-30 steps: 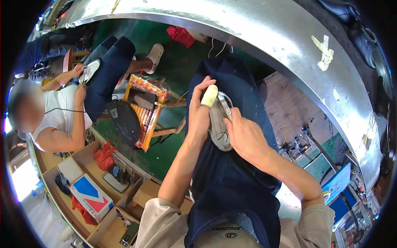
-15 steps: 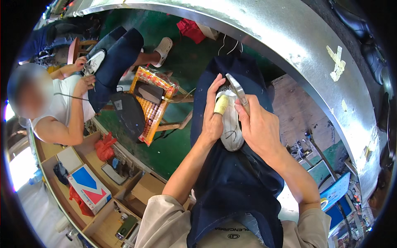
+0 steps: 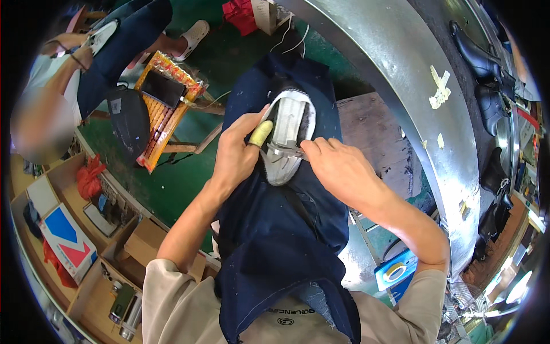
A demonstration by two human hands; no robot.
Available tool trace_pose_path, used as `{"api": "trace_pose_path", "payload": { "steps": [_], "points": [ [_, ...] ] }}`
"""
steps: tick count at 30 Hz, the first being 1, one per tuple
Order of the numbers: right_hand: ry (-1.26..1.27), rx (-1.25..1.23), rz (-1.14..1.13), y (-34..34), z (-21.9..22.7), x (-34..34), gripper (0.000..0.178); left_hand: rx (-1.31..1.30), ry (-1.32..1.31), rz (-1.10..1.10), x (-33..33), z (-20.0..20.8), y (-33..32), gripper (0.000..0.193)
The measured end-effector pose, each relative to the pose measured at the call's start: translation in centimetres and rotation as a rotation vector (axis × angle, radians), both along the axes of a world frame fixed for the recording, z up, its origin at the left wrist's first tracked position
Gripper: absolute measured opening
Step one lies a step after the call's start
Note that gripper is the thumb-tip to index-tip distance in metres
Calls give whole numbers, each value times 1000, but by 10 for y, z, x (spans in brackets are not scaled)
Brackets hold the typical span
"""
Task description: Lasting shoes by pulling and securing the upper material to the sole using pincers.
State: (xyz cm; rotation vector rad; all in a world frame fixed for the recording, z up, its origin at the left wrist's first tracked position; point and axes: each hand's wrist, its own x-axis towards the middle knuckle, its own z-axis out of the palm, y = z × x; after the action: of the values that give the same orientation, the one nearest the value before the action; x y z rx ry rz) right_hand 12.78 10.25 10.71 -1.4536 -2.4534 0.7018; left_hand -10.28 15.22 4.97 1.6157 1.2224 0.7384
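A shoe upper on a last (image 3: 290, 117) lies bottom-up on my lap, its whitish underside facing me and a dark edge around the far end. My left hand (image 3: 236, 150) grips its left side; the thumb wears a yellow wrapping (image 3: 261, 133). In my right hand (image 3: 339, 165) are metal pincers (image 3: 285, 151), which lie across the underside toward the near end. The fingers of that hand are closed at the shoe's right edge. Whether the jaws bite on anything is too small to tell. Beneath the shoe spreads my dark blue apron (image 3: 269, 221).
A curved metal bench (image 3: 395, 51) arcs past on the right, with black shoes (image 3: 487, 109) beyond it. To the left, a seated co-worker (image 3: 54, 86) holds another shoe. Between us stands a beaded stool (image 3: 150, 123) bearing a phone (image 3: 163, 89). Compartmented wooden trays (image 3: 109, 252) lie at lower left.
The view has shifted right. My right hand has swung the pincers from upright at the far end to lying across the near part. The shoe's far end now shows; my left hand sits lower along it.
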Motion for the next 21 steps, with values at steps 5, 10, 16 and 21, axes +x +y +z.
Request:
{"api": "trace_pose_path", "payload": {
  "steps": [5,10,16,21],
  "points": [
    [-111,-112,260,4,-1,-15,8,16,9,-54,3,-4,1,39],
    [-283,-166,78,-13,20,-2,9,-561,-367,49,-2,3,-16,35],
    [-316,-277,15,-18,38,-15,12,-988,-657,347,16,-31,-74,51],
    [-58,-433,-51,-17,12,-38,22,-1205,-814,423,7,-14,-82,45]
  ]
}}
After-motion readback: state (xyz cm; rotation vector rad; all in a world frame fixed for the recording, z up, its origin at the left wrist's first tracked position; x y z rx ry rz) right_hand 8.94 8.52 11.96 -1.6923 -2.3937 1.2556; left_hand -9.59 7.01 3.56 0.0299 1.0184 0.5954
